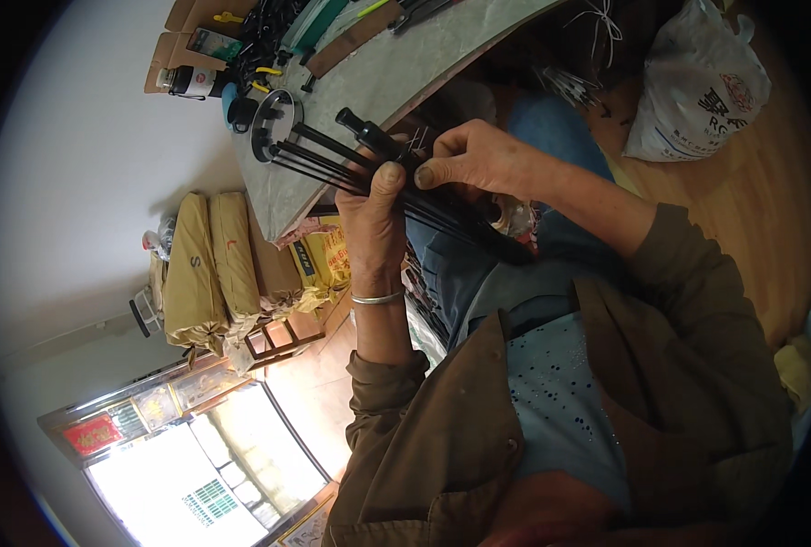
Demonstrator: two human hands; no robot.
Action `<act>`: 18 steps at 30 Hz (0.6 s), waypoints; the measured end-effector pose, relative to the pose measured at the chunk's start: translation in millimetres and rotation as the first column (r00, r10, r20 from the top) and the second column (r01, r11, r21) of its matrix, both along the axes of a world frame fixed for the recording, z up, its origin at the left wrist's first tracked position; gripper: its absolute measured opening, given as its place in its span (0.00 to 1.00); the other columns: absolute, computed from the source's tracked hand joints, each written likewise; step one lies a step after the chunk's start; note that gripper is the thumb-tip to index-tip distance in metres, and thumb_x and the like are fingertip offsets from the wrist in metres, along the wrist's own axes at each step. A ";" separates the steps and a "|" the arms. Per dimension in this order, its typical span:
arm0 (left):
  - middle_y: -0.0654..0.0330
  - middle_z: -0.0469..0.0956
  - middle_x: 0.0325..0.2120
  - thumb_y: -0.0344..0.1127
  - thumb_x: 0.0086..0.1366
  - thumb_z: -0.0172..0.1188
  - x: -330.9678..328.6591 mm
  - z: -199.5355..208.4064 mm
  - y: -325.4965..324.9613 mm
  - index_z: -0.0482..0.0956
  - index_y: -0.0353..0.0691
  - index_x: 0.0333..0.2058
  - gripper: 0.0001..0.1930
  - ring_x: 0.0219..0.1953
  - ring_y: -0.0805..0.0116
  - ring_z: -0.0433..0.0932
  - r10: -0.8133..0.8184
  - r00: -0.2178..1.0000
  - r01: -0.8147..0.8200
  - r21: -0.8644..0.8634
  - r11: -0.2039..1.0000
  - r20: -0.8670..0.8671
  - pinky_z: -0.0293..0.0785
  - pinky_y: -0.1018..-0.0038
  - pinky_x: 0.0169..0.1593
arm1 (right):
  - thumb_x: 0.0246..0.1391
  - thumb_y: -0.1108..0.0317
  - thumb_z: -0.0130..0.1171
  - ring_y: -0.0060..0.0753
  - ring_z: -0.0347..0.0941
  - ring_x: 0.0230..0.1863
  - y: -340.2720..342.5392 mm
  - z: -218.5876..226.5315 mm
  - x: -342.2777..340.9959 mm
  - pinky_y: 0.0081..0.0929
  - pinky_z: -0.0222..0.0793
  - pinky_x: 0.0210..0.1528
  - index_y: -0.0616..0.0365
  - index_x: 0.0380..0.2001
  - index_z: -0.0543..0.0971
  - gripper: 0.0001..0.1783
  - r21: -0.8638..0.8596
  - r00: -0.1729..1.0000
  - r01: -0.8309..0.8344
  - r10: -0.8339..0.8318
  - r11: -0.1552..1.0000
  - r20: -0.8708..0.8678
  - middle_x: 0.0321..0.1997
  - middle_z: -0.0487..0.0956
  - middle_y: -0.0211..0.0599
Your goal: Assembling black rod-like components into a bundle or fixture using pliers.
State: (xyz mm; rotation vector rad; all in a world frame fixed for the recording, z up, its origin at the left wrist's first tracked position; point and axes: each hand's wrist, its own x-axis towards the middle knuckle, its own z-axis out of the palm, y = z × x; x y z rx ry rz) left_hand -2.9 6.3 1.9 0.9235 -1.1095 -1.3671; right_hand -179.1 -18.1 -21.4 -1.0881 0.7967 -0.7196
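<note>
My left hand [374,211], with a silver bangle at the wrist, is wrapped round a bundle of slim black rods [325,162]. Beside them is a thicker black tube [371,136] with a wider end cap. Together they look like a folded tripod stand, its lower part running across my lap. From the right my right hand [474,157] closes thumb and fingers on the black part just past the left thumb; its exact contact is partly hidden. The rods' far ends reach a round silver-rimmed dish [276,126] at the table edge.
The grey table [451,66] carries black parts, a dark bottle [189,81] and an open cardboard box [173,46]. A white plastic bag [697,91] sits on the wooden floor at the right. Brown wrapped packages [196,269] are stacked at the left, near a bright doorway [214,469].
</note>
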 end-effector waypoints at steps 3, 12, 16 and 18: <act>0.57 0.77 0.40 0.39 0.57 0.66 -3.0 -0.2 3.0 0.75 0.33 0.45 0.20 0.42 0.68 0.76 -0.029 0.999 0.030 0.011 1.000 -0.044 0.70 0.71 0.50 | 0.44 0.55 0.70 0.15 0.64 0.18 -0.7 -4.6 2.4 0.16 0.59 0.20 0.56 0.18 0.73 0.19 0.030 1.000 0.014 -0.015 0.999 0.019 0.17 0.69 0.22; 0.57 0.78 0.39 0.43 0.61 0.63 -6.1 2.7 -7.5 0.74 0.31 0.47 0.22 0.41 0.68 0.77 -0.073 0.994 0.079 0.073 0.994 -0.077 0.71 0.72 0.49 | 0.42 0.56 0.72 0.15 0.65 0.19 -1.3 12.4 -7.3 0.15 0.62 0.21 0.59 0.22 0.76 0.19 -0.143 0.992 0.060 -0.075 0.988 -0.099 0.18 0.72 0.24; 0.57 0.79 0.38 0.42 0.61 0.63 -5.2 4.2 -9.7 0.74 0.31 0.47 0.22 0.40 0.69 0.77 -0.107 0.993 0.110 0.060 0.992 -0.044 0.71 0.73 0.48 | 0.42 0.56 0.72 0.15 0.66 0.19 -1.2 11.1 -7.1 0.15 0.62 0.22 0.60 0.23 0.77 0.19 -0.109 0.991 0.077 -0.088 0.991 -0.103 0.18 0.72 0.24; 0.57 0.78 0.39 0.42 0.61 0.62 -6.5 6.0 -8.5 0.74 0.31 0.47 0.22 0.40 0.69 0.77 -0.109 0.993 0.111 0.050 0.993 -0.045 0.71 0.73 0.48 | 0.42 0.57 0.72 0.16 0.66 0.19 -1.4 9.9 -7.1 0.15 0.63 0.22 0.60 0.23 0.77 0.19 -0.099 0.993 0.066 -0.075 0.993 -0.093 0.19 0.72 0.24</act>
